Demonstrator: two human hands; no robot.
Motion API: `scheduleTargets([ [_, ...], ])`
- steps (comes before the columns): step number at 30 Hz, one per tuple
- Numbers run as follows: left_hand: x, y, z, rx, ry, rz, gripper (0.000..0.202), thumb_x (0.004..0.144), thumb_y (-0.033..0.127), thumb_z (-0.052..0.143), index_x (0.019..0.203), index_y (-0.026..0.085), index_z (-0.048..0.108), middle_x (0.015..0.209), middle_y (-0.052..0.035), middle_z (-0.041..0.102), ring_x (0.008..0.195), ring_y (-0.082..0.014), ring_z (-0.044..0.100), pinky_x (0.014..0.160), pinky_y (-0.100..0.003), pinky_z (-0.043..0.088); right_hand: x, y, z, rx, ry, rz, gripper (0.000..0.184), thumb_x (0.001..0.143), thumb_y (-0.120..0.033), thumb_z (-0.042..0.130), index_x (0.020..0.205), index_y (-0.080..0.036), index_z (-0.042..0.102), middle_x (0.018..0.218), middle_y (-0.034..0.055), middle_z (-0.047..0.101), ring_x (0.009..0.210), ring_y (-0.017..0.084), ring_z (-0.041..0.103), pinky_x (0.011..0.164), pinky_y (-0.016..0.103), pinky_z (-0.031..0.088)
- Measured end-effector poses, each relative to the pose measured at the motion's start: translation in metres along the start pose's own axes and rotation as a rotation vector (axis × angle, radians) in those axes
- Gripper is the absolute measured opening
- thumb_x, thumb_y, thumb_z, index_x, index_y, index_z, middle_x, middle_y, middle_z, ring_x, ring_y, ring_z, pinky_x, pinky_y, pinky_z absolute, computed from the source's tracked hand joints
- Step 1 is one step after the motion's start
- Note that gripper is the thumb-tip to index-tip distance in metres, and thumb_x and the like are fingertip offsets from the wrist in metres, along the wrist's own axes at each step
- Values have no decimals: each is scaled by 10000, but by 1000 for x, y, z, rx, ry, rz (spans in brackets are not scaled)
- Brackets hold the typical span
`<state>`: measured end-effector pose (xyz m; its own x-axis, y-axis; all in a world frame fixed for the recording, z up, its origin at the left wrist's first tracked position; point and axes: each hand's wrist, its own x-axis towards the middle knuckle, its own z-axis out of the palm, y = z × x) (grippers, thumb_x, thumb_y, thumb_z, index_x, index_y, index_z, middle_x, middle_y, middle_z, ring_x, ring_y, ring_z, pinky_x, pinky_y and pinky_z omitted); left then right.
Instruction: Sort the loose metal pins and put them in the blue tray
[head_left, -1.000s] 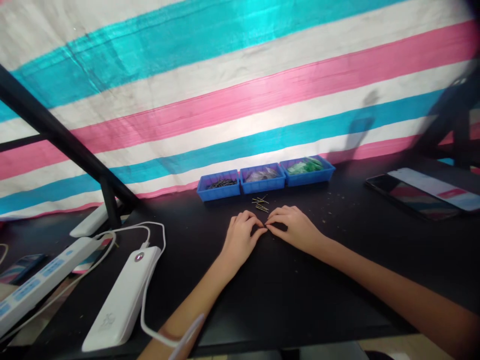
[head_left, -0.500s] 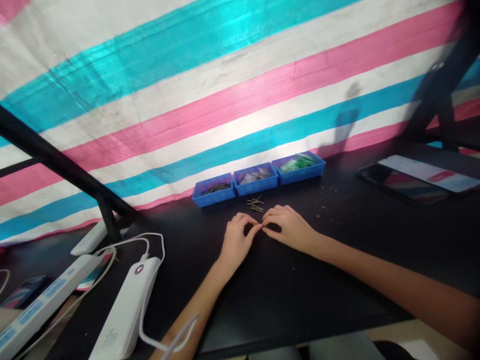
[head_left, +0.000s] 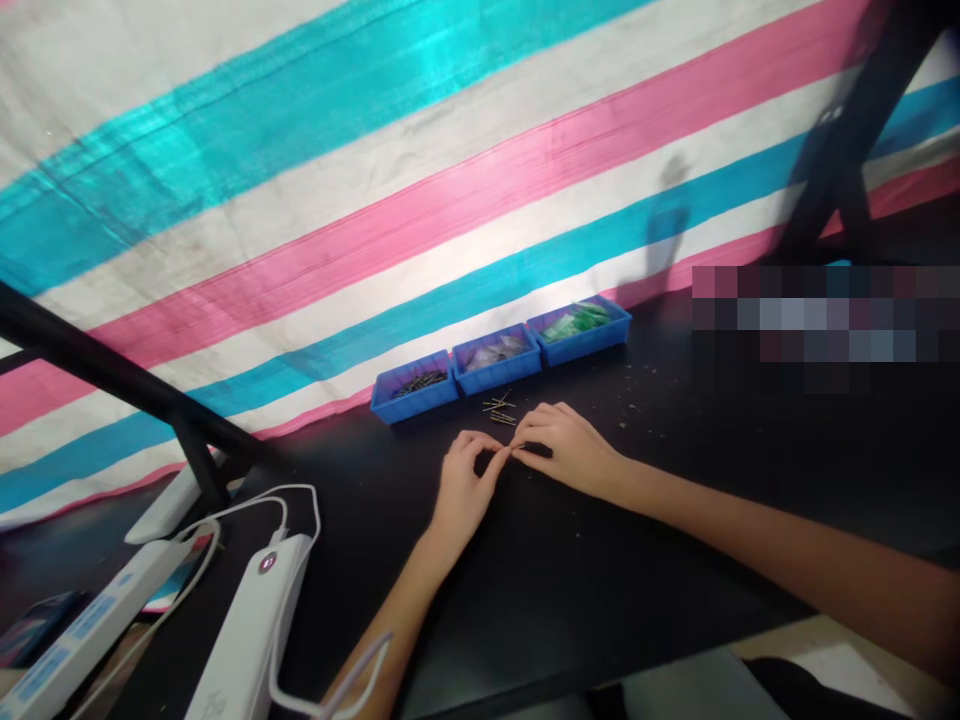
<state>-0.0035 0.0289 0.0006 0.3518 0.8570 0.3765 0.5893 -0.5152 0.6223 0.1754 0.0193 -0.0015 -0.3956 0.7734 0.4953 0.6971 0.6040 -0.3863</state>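
My left hand [head_left: 466, 482] and my right hand [head_left: 571, 446] meet at their fingertips above the black table [head_left: 525, 590]. Both hands are closed in a pinch. Whatever lies between the fingertips is too small to make out. Just beyond them rests a small group of thin brass-coloured pins [head_left: 501, 408]. Farther back, three blue trays stand in a row: the left tray [head_left: 417, 402] holds many dark thin pieces, the middle tray [head_left: 498, 374] clear plastic pieces or bags, and the right tray [head_left: 586, 342] green and clear plastic.
A white power bank [head_left: 251, 630] with a white cable lies left of my left forearm, near a white power strip [head_left: 82, 630]. Tiny crumbs [head_left: 637, 408] are scattered right of the pins. Behind the trays hangs a striped sheet [head_left: 360, 290]. The far right is pixelated.
The view has shifted and tilted slightly, so the trays and hands appear a little farther left. Both hands keep their fingertips together.
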Motion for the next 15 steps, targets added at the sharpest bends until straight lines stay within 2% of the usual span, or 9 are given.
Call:
scheduleTargets([
  [8, 2, 0, -3, -93, -16, -52, 130, 799, 296, 549, 793, 191, 626, 851, -31, 590, 831, -156, 561, 769, -293, 433, 0, 1, -6, 23, 69, 6, 127, 835, -284, 553, 842, -227, 667, 877, 13, 624, 828, 154, 527, 729, 297, 331],
  [15, 1, 3, -2, -142, -24, -39, 98, 750, 269, 609, 801, 195, 646, 881, -40, 588, 849, -164, 573, 767, -302, 447, 1, -3, -3, 259, 127, 43, 109, 802, -273, 590, 827, -213, 678, 871, 28, 617, 834, 157, 556, 772, 299, 411],
])
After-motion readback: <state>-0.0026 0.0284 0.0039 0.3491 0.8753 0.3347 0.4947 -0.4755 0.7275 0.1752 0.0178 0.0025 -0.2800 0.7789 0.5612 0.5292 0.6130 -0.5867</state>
